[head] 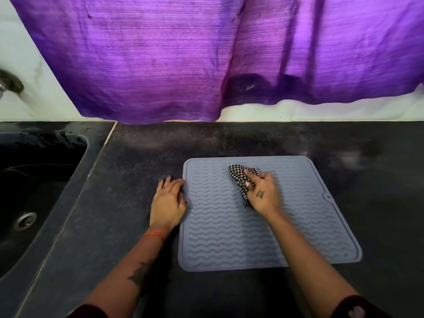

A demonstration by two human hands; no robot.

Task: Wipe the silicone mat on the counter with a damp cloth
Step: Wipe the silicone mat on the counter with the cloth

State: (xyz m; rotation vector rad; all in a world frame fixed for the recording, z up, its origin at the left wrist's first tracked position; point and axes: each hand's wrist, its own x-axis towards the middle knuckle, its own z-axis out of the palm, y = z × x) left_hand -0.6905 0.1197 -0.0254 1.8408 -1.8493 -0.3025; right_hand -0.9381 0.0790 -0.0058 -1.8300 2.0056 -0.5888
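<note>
I see a purple ribbed fabric curtain [160,60] hanging over the back of the black speckled stone counter [137,161], with a dark sink basin [34,180] at the left. A grey-blue square silicone mat [229,237] with wavy ridges lies flat on the counter. My left hand [168,203] rests flat, fingers spread, at the mat's left edge. My right hand [263,193] presses a bunched black-and-white checked cloth [241,177] onto the mat's far half, fingers curled over it.
</note>
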